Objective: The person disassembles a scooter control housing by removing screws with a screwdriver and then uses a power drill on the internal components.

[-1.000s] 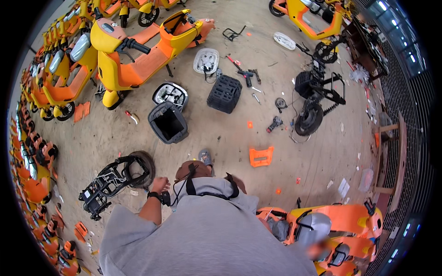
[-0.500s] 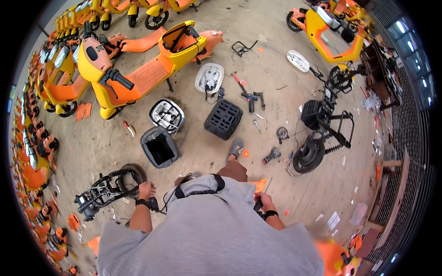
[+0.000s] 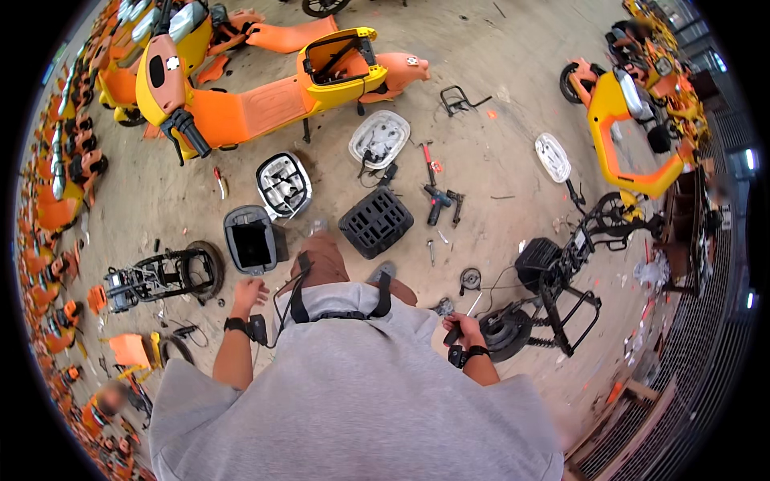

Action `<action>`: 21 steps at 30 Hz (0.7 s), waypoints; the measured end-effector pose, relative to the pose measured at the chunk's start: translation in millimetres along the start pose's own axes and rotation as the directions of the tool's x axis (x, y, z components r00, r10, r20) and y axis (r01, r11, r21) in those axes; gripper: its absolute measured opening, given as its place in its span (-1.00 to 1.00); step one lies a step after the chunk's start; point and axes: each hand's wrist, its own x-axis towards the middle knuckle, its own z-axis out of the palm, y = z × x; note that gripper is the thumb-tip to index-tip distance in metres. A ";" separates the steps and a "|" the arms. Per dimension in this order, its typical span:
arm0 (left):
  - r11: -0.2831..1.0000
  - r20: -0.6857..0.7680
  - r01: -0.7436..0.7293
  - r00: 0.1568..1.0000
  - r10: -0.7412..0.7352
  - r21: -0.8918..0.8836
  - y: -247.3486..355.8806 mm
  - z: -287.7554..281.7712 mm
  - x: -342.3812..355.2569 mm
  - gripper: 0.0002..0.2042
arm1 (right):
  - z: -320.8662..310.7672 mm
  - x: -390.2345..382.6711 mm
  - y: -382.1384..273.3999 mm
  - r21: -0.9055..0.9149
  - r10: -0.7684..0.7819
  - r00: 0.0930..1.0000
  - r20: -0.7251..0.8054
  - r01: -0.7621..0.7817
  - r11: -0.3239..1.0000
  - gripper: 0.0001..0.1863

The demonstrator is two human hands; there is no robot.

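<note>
Across the concrete floor, I see a yellow-and-orange scooter standing at upper left, its rear compartment uncovered. A stripped black frame with a wheel lies to the right, and a smaller stripped frame lies to the left. Between them are a slotted black box and a grey bin, its hollow facing up. My left hand hangs below the bin in the view, fingers loosely spread. My right hand, beside the right-hand frame's wheel in the view, grips the dark handle of a screwdriver-like tool, its thin pale shaft pointing forward.
</note>
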 end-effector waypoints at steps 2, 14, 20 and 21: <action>1.000 -0.026 -0.026 0.999 0.026 0.001 21.7 10.9 10.7 -0.76 | 11.3 0.9 -31.4 -0.039 -0.017 1.000 -0.025 0.016 0.999 -0.84; 0.965 0.059 0.252 0.967 -0.247 -0.079 92.8 42.5 172.9 -0.79 | 134.7 -12.0 -131.6 -0.058 0.026 0.981 -0.191 -0.037 0.998 -0.86; 0.993 0.145 0.117 0.983 -0.112 -0.023 209.7 62.0 278.6 -0.75 | 205.5 -23.2 -192.1 -0.076 0.138 0.942 -0.305 -0.168 0.983 -0.88; 0.987 0.154 0.092 0.985 -0.072 -0.131 242.3 66.3 290.6 -0.73 | 219.9 -18.3 -205.7 -0.059 0.154 0.930 -0.335 -0.184 0.981 -0.88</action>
